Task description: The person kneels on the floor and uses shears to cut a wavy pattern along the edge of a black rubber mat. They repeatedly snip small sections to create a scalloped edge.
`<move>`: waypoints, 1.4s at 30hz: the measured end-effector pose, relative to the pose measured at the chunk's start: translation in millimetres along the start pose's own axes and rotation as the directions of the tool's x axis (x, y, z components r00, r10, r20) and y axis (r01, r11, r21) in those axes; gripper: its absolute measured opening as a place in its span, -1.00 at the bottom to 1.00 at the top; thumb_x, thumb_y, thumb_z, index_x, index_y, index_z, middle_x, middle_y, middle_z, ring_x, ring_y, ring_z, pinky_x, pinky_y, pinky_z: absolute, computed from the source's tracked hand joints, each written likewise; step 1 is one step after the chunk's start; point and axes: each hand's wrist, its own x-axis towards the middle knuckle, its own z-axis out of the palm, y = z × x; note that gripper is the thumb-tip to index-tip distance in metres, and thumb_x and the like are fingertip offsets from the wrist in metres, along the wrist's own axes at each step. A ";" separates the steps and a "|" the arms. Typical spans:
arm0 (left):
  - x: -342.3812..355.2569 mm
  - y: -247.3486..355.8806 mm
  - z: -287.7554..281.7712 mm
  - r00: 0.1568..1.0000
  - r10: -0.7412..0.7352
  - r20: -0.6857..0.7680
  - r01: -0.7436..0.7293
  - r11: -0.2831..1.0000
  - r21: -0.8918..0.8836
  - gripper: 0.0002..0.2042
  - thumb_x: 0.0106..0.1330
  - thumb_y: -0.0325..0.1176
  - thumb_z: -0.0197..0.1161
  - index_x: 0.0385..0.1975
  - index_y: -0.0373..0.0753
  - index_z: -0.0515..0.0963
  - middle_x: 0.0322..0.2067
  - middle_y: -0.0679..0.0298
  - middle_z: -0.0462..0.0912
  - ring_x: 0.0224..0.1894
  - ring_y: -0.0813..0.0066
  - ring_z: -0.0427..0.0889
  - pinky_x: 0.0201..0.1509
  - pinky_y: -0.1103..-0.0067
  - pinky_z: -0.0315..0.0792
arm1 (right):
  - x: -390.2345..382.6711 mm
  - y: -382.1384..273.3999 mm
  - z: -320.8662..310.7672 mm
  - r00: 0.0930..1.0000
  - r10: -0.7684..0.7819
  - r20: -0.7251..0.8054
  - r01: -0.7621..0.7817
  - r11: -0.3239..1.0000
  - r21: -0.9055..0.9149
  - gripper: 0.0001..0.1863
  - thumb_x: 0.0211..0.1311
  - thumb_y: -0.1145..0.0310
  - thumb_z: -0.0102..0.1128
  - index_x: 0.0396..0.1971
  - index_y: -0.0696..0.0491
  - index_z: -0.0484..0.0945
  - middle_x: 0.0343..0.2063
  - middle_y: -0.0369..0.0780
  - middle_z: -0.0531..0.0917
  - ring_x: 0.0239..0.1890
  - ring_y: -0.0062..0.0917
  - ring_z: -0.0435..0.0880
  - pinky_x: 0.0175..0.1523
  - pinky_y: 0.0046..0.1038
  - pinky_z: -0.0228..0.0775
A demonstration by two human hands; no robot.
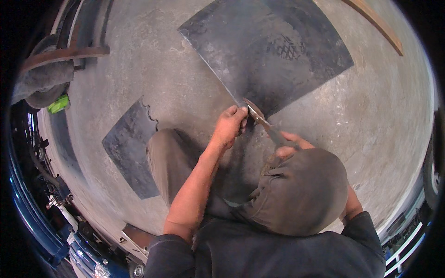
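Observation:
A large dark grey sheet [250, 51] lies on the concrete floor ahead of me, one corner pointing toward me. My left hand [230, 124] is closed, pinching the sheet at that near corner. In my right hand [291, 143] are the handles of tin snips [263, 119] with brownish, worn blades. The blades reach up to the sheet's edge, right beside my left fingers; how far they bite into it is hard to see. My knee partly hides the right hand and forearm.
A smaller dark sheet [132, 148] with a jagged notch lies left of my left knee. A wooden strip [378, 24] is at the far right. Metal frames with a rusty bar [69, 53] and a green object [58, 104] stand left. A blue vehicle [95, 257] is lower left.

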 end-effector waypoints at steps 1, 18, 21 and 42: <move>-5.1 5.6 4.3 0.999 -0.034 -0.011 0.034 0.999 -0.016 -0.71 0.48 -0.06 0.11 -0.30 -0.17 0.48 -0.54 0.42 0.46 -0.56 0.66 0.35 -0.50 0.65 0.21 | -3.5 2.1 8.1 0.997 -0.059 -0.054 0.053 0.992 -0.111 -0.25 0.24 0.38 0.36 0.42 0.05 0.26 -0.19 -0.23 0.68 -0.21 -0.67 0.59 -0.02 -0.53 0.44; -3.9 21.9 -8.6 1.000 -0.015 -0.009 0.015 1.000 0.027 -0.75 0.51 -0.10 0.06 -0.27 -0.14 0.50 -0.53 0.49 0.38 -0.53 0.71 0.25 -0.47 0.69 0.15 | 20.7 -12.2 27.9 0.999 0.014 -0.040 -0.024 0.971 -0.240 -0.56 0.34 0.47 0.17 0.21 0.08 0.42 -0.31 -0.31 0.56 -0.31 -0.60 0.52 -0.03 -0.49 0.43; -4.7 22.2 -13.2 1.000 -0.013 0.014 0.012 0.999 0.030 -0.78 0.50 -0.11 0.06 -0.30 -0.10 0.46 -0.54 0.51 0.35 -0.53 0.70 0.23 -0.45 0.67 0.15 | 21.0 -4.4 10.8 0.975 -0.186 0.119 0.220 0.859 -0.463 -0.51 0.29 0.45 0.21 0.23 0.05 0.46 -0.28 -0.31 0.60 -0.25 -0.59 0.56 0.00 -0.50 0.42; -4.9 17.5 -25.5 0.987 -0.090 0.132 0.092 0.996 -0.011 -0.77 0.52 -0.12 0.08 -0.30 -0.12 0.45 -0.56 0.50 0.31 -0.52 0.67 0.22 -0.45 0.65 0.14 | 35.3 -61.7 -11.3 0.957 0.167 0.238 -0.044 0.892 -0.450 -0.30 0.28 0.03 0.31 0.37 -0.06 0.37 0.01 -0.24 0.62 0.07 -0.46 0.55 0.25 -0.42 0.30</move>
